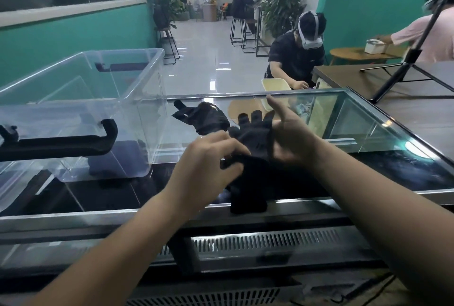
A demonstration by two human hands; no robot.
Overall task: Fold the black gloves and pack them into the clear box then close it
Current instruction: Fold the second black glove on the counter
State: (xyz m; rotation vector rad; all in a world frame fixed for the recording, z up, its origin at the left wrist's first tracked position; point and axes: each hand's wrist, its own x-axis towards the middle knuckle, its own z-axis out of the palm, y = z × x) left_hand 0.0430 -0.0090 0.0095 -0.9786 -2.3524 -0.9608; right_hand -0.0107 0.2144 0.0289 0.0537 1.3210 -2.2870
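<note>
**Both hands on one black glove above the glass counter**

Bare forearms reach in from the bottom edge, cut off at the elbows. Between them hangs a black glove [255, 143], fingers up, cuff drooping toward the counter's near rail. His left hand [211, 158] pinches the glove's lower part between thumb and curled fingers. His right hand [290, 138] lies against the glove at its 3 o'clock side, index finger and thumb spread; how much cloth it truly grips is hidden behind the palm.

At the glove's 11 o'clock a second black glove [204, 119] lies crumpled on the glass counter [368, 119], its shape hard to read against the dark reflections. Further out at 9 o'clock stands the clear box [81, 99], open, black latch handles on its sides, its left part running out of view. Something dark shows through its wall, too blurred to tell.
</note>
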